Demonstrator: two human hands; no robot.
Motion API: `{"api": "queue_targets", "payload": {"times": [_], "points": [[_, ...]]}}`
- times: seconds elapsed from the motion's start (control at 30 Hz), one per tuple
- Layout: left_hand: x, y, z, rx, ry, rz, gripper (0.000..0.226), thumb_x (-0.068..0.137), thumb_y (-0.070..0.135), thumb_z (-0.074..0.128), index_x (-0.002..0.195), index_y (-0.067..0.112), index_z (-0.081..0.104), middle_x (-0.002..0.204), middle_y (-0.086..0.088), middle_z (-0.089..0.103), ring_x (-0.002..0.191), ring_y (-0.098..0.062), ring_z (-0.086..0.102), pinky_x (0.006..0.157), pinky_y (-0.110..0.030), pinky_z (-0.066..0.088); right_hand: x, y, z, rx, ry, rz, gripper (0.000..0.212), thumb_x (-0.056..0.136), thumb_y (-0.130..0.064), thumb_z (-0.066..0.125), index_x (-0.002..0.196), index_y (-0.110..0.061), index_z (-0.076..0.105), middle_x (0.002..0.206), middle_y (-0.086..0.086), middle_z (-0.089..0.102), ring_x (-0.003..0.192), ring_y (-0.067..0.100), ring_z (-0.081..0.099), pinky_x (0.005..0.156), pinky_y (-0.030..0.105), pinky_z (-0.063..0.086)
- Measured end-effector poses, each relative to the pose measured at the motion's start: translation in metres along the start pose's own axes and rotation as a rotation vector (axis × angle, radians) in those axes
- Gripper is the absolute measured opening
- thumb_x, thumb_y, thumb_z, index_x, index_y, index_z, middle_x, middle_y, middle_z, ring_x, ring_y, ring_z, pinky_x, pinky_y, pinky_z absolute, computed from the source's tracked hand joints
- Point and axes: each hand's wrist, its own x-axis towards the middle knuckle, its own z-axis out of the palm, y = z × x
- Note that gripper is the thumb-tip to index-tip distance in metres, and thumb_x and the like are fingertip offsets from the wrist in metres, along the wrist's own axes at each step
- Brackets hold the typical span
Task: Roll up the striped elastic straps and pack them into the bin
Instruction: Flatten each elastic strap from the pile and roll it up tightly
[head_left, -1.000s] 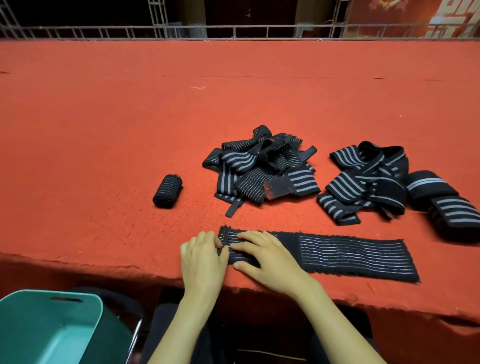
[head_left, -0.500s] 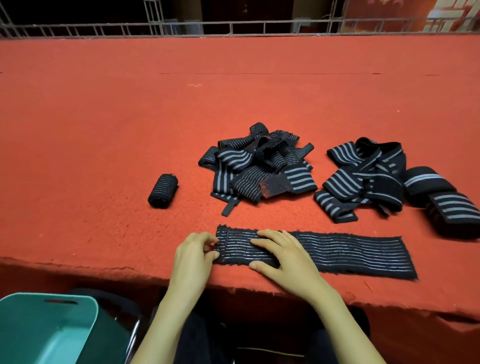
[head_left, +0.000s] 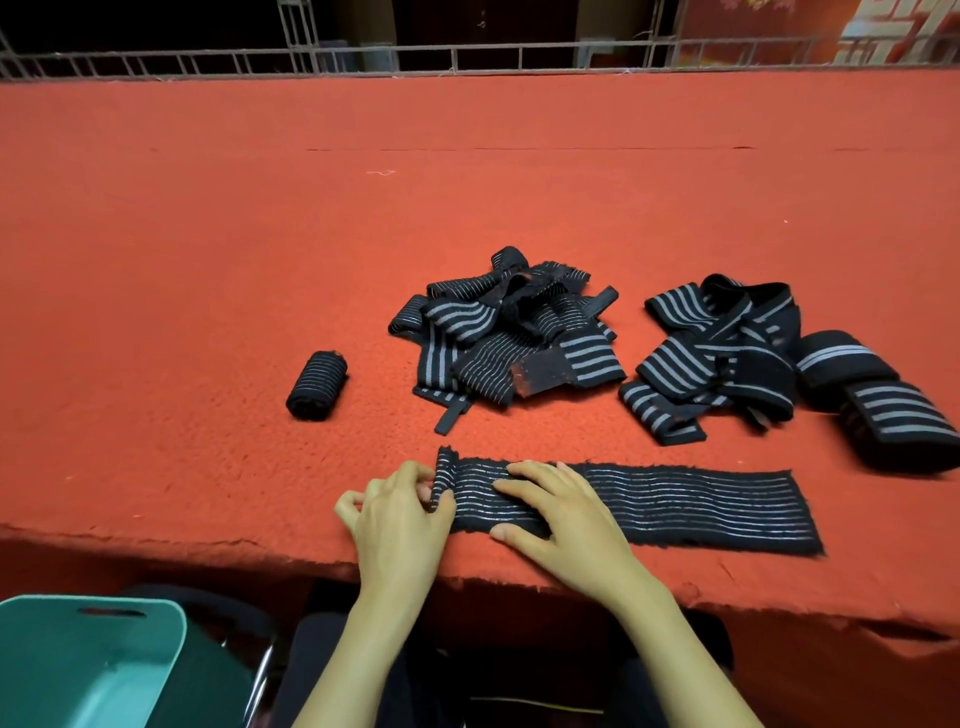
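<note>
- Red, felt-like cloth is covering the long table (head_left: 208, 260), and a metal railing (head_left: 467, 54) is running along its far side with darkness beyond.
- Along the near edge a flat strap (head_left: 675, 509) is lying stretched from left to right, with its left end turned up into a first small curl.
- The left hand (head_left: 400, 514) is pinching that curled end, its fingers bent round it.
- The right hand (head_left: 566, 514) is lying on the strap just beside the curl, fingers spread and pressing it to the cloth rather than gripping it.
- One rolled strap (head_left: 317, 384) is sitting by itself further left, while a middle pile (head_left: 509, 338) and a right-hand pile (head_left: 727, 353) of loose straps are waiting behind.
- The teal bin (head_left: 93, 670) is standing below the table edge at the lower left, well apart from all the straps.
- To my eye the strap is looking light, soft and limp, with stretch in it, so the roll is likely to spring open if let go.
- I would be taking hold at the curl itself, across its whole width, so the edges stay level and the roll does not slide sideways.
- The fuzzy cloth may be dragging at the strap, which should help it roll tight.
</note>
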Motion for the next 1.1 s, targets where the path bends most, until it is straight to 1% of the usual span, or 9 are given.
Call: {"api": "queue_targets", "payload": {"times": [0.17,0.3,0.37,0.5,0.6,0.67,0.8,0.93,1.1], "points": [[-0.003,0.013,0.013,-0.021,0.040,0.082,0.011,0.078,0.025,0.069,0.085,0.025,0.061,0.072,0.013,0.052,0.076,-0.011,0.049,0.077,-0.028,0.015,-0.002,0.002,0.001,0.008,0.029,0.003,0.062,0.081,-0.072,0.036,0.130,-0.038,0.053,0.144,-0.019,0.038,0.140,0.000,0.020,0.120,0.034,0.008],[-0.005,0.022,0.020,0.028,-0.021,0.140,0.011,0.087,0.035,0.061,0.092,0.026,0.066,0.086,0.010,0.060,0.089,-0.014,0.054,0.084,-0.031,0.018,-0.005,0.007,0.000,0.034,0.061,0.045,0.057,0.078,-0.072,0.039,0.119,-0.038,0.057,0.147,-0.015,0.034,0.144,0.006,0.014,0.120,0.034,0.001],[-0.004,0.024,0.019,0.026,-0.077,0.187,0.017,0.093,0.028,0.053,0.100,0.024,0.068,0.097,0.006,0.064,0.096,-0.017,0.054,0.089,-0.031,0.021,-0.008,0.011,-0.004,0.033,0.064,0.071,0.057,0.076,-0.074,0.037,0.116,-0.039,0.057,0.148,-0.015,0.032,0.145,0.006,0.012,0.120,0.035,0.001],[0.004,0.010,0.007,-0.137,-0.274,0.229,0.030,0.089,0.005,0.056,0.114,0.017,0.066,0.110,0.003,0.063,0.103,-0.017,0.054,0.087,-0.014,0.030,-0.012,0.018,-0.011,0.040,0.057,0.107,0.061,0.073,-0.077,0.035,0.117,-0.040,0.057,0.148,-0.017,0.031,0.143,0.004,0.013,0.119,0.028,-0.002],[0.006,0.002,0.001,-0.332,-0.342,0.129,0.032,0.081,0.001,0.067,0.107,0.018,0.068,0.107,0.005,0.062,0.091,-0.004,0.058,0.077,-0.003,0.038,-0.013,0.018,-0.012,0.036,0.059,0.107,0.059,0.076,-0.075,0.036,0.119,-0.041,0.056,0.148,-0.016,0.031,0.143,0.004,0.014,0.120,0.031,0.001],[0.005,0.000,0.000,-0.428,-0.332,0.031,0.032,0.076,-0.001,0.072,0.099,0.021,0.065,0.103,-0.002,0.058,0.084,-0.002,0.057,0.070,-0.002,0.043,-0.015,0.015,-0.010,0.018,0.053,0.068,0.050,0.082,-0.066,0.038,0.125,-0.043,0.050,0.150,-0.015,0.028,0.144,0.005,0.011,0.121,0.038,0.004],[0.005,0.000,0.006,-0.445,-0.316,-0.036,0.033,0.072,0.003,0.077,0.093,0.024,0.061,0.094,-0.004,0.063,0.073,-0.006,0.058,0.067,-0.007,0.044,-0.017,0.013,-0.012,0.010,-0.009,-0.048,0.043,0.091,-0.041,0.034,0.133,-0.048,0.042,0.155,-0.016,0.016,0.145,0.002,-0.005,0.118,0.036,-0.008],[0.004,0.002,0.010,-0.405,-0.288,-0.026,0.029,0.074,0.012,0.078,0.091,0.028,0.061,0.093,0.001,0.065,0.071,-0.009,0.059,0.072,-0.020,0.048,-0.016,0.010,-0.013,-0.030,-0.033,-0.027,0.042,0.090,-0.048,0.027,0.123,-0.044,0.052,0.154,-0.014,0.021,0.144,0.002,-0.008,0.117,0.036,-0.011],[-0.006,0.014,0.015,-0.346,-0.150,0.029,0.022,0.078,0.014,0.072,0.091,0.025,0.057,0.094,0.005,0.057,0.079,-0.009,0.058,0.077,-0.034,0.051,-0.021,0.019,-0.016,0.003,-0.007,0.050,0.046,0.084,-0.064,0.028,0.112,-0.040,0.056,0.151,-0.014,0.026,0.141,-0.002,-0.004,0.119,0.038,-0.005]]}}
